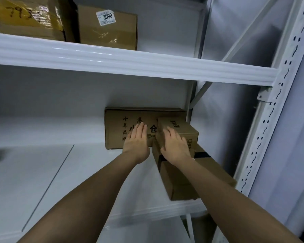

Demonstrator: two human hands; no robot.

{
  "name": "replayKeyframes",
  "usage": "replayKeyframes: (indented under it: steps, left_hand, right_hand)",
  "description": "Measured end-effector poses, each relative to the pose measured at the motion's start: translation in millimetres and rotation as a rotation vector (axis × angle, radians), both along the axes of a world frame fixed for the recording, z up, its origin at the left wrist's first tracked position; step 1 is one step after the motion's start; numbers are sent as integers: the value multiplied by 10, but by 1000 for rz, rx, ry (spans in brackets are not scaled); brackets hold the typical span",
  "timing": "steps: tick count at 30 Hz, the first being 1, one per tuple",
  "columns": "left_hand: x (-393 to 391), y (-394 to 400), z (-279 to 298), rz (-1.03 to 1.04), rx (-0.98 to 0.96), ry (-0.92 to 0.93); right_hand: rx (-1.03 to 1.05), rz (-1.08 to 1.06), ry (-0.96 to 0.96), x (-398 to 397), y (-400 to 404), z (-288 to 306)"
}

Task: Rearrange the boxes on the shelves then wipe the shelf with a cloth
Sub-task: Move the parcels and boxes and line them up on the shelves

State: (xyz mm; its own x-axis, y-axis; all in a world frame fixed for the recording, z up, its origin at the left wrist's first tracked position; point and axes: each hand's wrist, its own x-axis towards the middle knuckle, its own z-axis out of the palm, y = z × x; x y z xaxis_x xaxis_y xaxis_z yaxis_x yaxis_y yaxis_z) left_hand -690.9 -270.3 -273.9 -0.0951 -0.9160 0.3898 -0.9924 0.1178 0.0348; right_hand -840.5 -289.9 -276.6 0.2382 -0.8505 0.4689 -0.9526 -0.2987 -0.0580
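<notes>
1. Left hand (136, 143): fingers (139, 128) straight and together, holding nothing, laid flat against the front face of the printed box (130, 125).
2. Right hand (175, 146): fingers straight, holding nothing, palm resting on the small box (182, 130).
3. Small box: stacked on the taped box (191, 181), by the lower shelf (77, 172) right edge.
4. Printed box: at the shelf's back edge, right of centre.
5. Upper shelf (130, 60): labelled box (107, 27) and marked box (26, 16), side by side.

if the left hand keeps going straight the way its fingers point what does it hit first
Most likely the printed face of the large box at the back of the shelf; the left hand points straight at it, though the remaining gap is unclear.
</notes>
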Motion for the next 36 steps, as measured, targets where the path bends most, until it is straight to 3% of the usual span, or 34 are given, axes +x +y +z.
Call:
replayKeyframes:
  steps: [9,15,21,25,36]
  left_hand:
    - [-632,-528,-150,-42,230,252]
    - [-916,-868,-140,-89,297,341]
    - [-1027,-1064,-269,-90,262,337]
    - [-1041,-1046,-305,-83,197,377]
    - [-1301,-657,-500,-105,27,895]
  right_hand:
    - [30,-13,22,-628,-689,-150]
    - [-74,-106,-149,-928,-909,-223]
    - [112,-128,-235,-1143,-984,-282]
    - [158,-99,-412,-1161,-939,-347]
    - [112,80,-1011,-1132,-569,-658]
